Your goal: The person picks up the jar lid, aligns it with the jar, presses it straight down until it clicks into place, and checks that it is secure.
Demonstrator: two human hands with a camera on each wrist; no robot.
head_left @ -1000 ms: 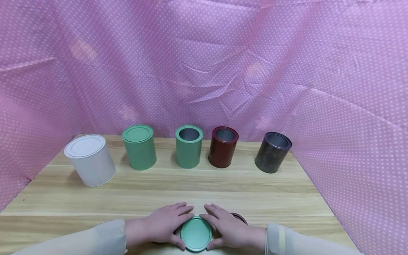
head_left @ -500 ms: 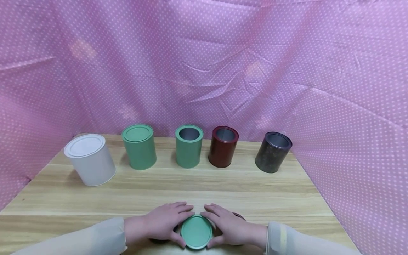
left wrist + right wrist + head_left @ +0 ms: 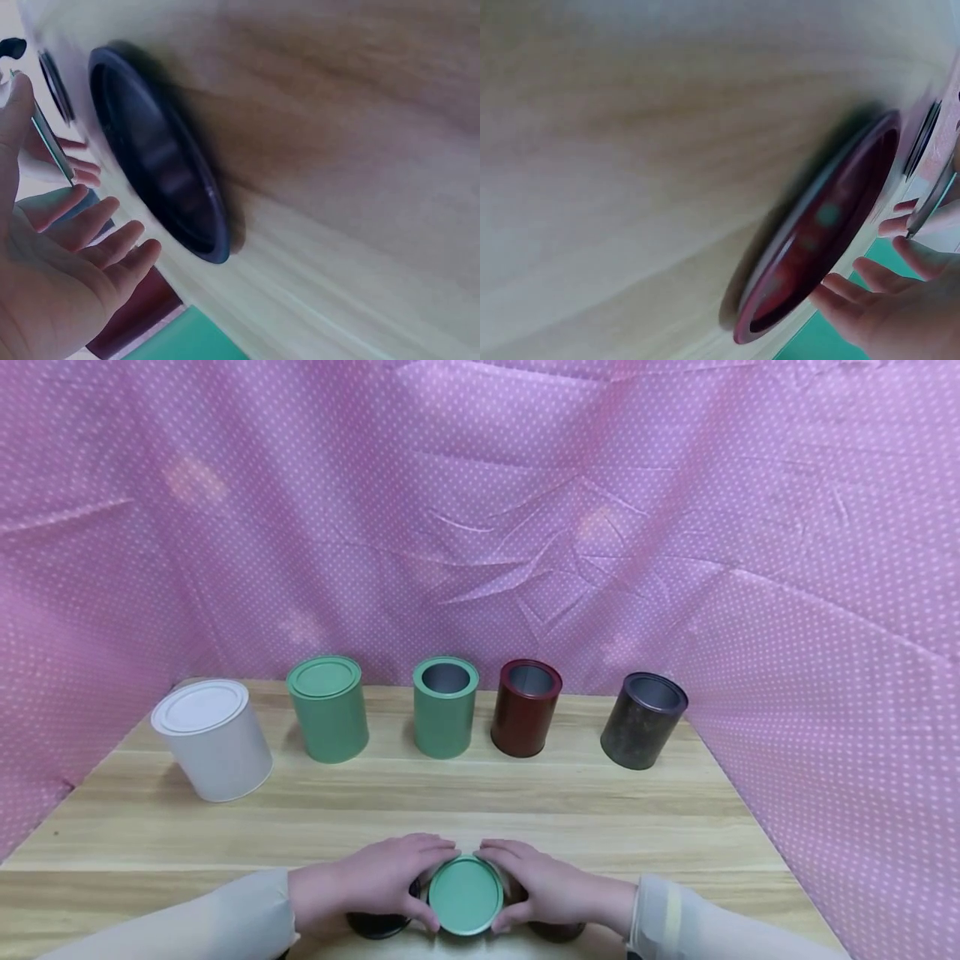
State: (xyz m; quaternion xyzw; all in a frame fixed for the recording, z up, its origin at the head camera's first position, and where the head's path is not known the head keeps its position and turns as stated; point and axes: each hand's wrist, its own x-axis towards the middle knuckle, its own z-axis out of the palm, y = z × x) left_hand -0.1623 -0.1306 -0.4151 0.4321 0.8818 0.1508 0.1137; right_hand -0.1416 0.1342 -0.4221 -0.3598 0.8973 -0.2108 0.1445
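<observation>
A round green can lid (image 3: 466, 896) is held level between both hands at the near edge of the head view. My left hand (image 3: 390, 878) grips its left rim with thumb and forefinger. The opposite rim is gripped the same way by my right hand (image 3: 547, 887). Both wrist views show the green lid edge-on, raised above the tabletop, with the other fingers spread below it. Under the left hand lies a black lid (image 3: 169, 161), rim up. A dark red lid (image 3: 829, 232) lies under the right hand, partly hidden in the head view.
Along the back of the wooden table (image 3: 465, 802) stand a lidded white can (image 3: 221, 752), a lidded green can (image 3: 333, 722), an uncovered green can (image 3: 442, 727), an uncovered dark red can (image 3: 522, 722) and an uncovered black can (image 3: 637, 731). A pink dotted cloth (image 3: 480, 527) surrounds the table.
Both hands have raised the green lid, which now sits slightly higher in the head view. More of the black and dark red lids shows below the hands.
</observation>
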